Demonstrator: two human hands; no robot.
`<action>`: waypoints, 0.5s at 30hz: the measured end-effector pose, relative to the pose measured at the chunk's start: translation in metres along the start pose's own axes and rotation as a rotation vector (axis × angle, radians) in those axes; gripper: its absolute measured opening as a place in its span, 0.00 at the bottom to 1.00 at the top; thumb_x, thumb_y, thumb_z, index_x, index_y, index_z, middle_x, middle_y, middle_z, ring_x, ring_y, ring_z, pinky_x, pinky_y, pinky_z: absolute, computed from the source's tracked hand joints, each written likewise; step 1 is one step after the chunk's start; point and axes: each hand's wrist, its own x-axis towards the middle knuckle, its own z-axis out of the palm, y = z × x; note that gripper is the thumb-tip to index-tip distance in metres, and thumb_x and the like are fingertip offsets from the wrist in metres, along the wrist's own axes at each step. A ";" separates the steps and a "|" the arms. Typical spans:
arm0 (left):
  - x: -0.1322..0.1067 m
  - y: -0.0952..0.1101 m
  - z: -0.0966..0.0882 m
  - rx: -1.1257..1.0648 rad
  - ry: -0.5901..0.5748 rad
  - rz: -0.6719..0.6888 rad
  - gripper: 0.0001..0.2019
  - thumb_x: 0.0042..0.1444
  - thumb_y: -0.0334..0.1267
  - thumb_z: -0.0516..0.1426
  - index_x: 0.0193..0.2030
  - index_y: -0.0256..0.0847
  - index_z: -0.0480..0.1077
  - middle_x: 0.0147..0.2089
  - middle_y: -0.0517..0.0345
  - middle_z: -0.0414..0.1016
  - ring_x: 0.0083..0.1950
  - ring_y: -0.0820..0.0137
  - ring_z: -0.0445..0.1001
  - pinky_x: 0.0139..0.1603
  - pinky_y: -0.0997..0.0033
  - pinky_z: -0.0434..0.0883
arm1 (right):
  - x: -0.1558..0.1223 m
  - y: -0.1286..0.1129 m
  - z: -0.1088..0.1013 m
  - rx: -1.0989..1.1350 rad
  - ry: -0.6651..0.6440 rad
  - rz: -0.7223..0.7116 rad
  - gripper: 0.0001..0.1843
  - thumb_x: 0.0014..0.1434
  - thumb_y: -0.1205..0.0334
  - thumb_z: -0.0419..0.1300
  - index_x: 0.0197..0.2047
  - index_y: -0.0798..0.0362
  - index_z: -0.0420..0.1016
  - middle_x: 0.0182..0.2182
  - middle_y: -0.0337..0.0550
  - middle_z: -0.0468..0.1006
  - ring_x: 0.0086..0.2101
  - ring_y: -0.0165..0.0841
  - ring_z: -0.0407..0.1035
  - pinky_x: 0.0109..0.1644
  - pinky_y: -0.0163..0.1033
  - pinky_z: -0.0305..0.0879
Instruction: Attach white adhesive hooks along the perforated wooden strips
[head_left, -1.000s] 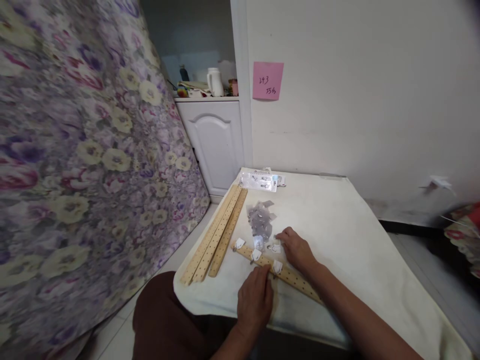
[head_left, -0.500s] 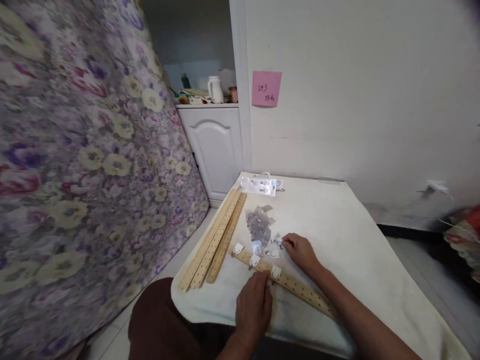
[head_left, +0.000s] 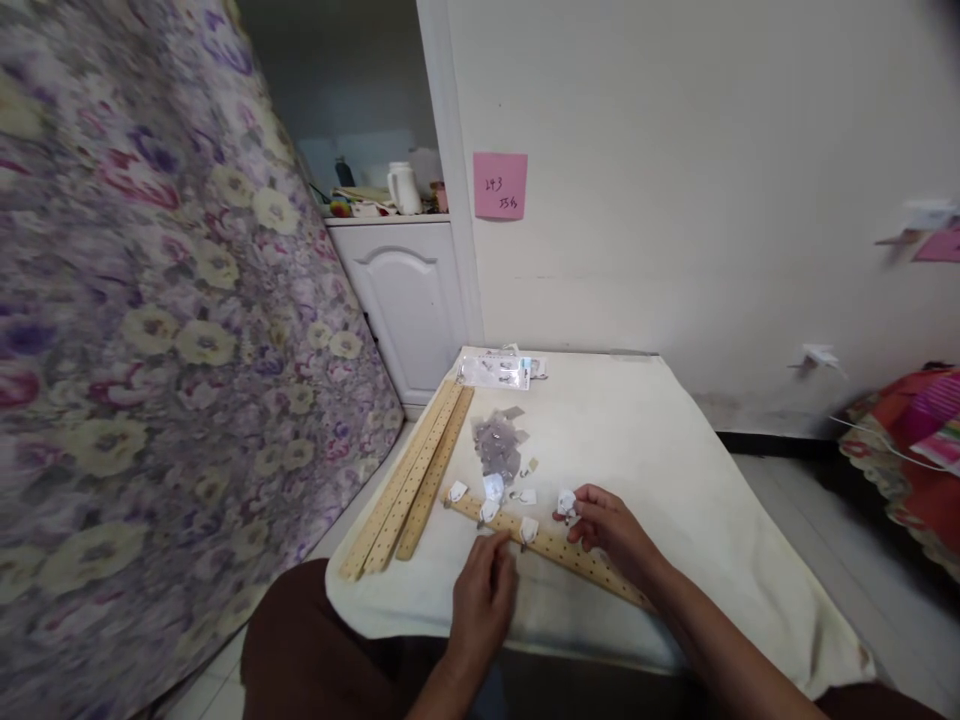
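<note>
A pale wooden strip with rows of holes [head_left: 581, 560] lies slanted across the front of the table. My left hand [head_left: 484, 585] is closed, its fingertips at the strip's near edge. Small white adhesive hooks with metal parts sit along the strip, one [head_left: 529, 530] just beside my left fingertips. Above the strip, my right hand [head_left: 609, 522] pinches another white hook [head_left: 566, 503] between thumb and fingers. A loose hook [head_left: 528, 497] rests on the cloth behind the strip. Farther back is a heap of clear-grey small packets [head_left: 496, 447].
Several more perforated wooden strips [head_left: 409, 480] lie along the table's left side. A clear blister pack [head_left: 493, 372] is at the back edge of the cloth-covered table [head_left: 600, 420]. A flowered curtain [head_left: 172, 350] hangs at left; a wall stands behind.
My right hand has lifted the white hook off the cloth and brought it nearer, over the strip. My left hand stays at the strip. The view has turned slightly right.
</note>
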 end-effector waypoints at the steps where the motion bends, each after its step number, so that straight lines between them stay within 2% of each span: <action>1: 0.000 0.007 -0.002 -0.044 -0.005 -0.008 0.11 0.62 0.39 0.48 0.48 0.42 0.66 0.38 0.57 0.70 0.38 0.69 0.69 0.40 0.70 0.68 | -0.002 -0.001 0.002 0.018 -0.020 0.009 0.13 0.49 0.54 0.61 0.31 0.53 0.64 0.30 0.42 0.78 0.21 0.26 0.70 0.21 0.29 0.57; 5: 0.010 0.038 -0.006 -0.205 -0.032 -0.088 0.11 0.61 0.43 0.50 0.45 0.42 0.68 0.36 0.58 0.70 0.37 0.69 0.69 0.40 0.70 0.67 | -0.010 -0.006 0.010 0.009 -0.155 0.011 0.12 0.51 0.55 0.61 0.32 0.54 0.65 0.26 0.39 0.77 0.20 0.25 0.69 0.22 0.29 0.60; 8: 0.022 0.055 -0.005 -0.349 -0.078 -0.173 0.12 0.60 0.45 0.50 0.43 0.42 0.68 0.31 0.61 0.70 0.32 0.71 0.69 0.35 0.73 0.66 | -0.015 -0.007 0.014 -0.051 -0.264 0.013 0.12 0.52 0.55 0.60 0.32 0.55 0.67 0.20 0.35 0.73 0.18 0.25 0.67 0.21 0.30 0.59; 12: 0.030 0.062 0.000 -0.514 -0.177 -0.267 0.11 0.57 0.46 0.54 0.33 0.40 0.67 0.22 0.65 0.67 0.24 0.75 0.65 0.27 0.76 0.62 | -0.020 -0.004 0.013 -0.116 -0.334 -0.018 0.12 0.53 0.55 0.60 0.32 0.55 0.68 0.18 0.34 0.71 0.17 0.24 0.64 0.22 0.30 0.57; 15: 0.027 0.060 0.004 -0.601 -0.211 -0.343 0.12 0.54 0.47 0.56 0.29 0.40 0.65 0.19 0.66 0.66 0.21 0.76 0.63 0.23 0.77 0.61 | -0.022 -0.004 0.010 -0.133 -0.346 -0.043 0.13 0.52 0.53 0.61 0.31 0.55 0.69 0.18 0.32 0.69 0.17 0.23 0.62 0.22 0.30 0.57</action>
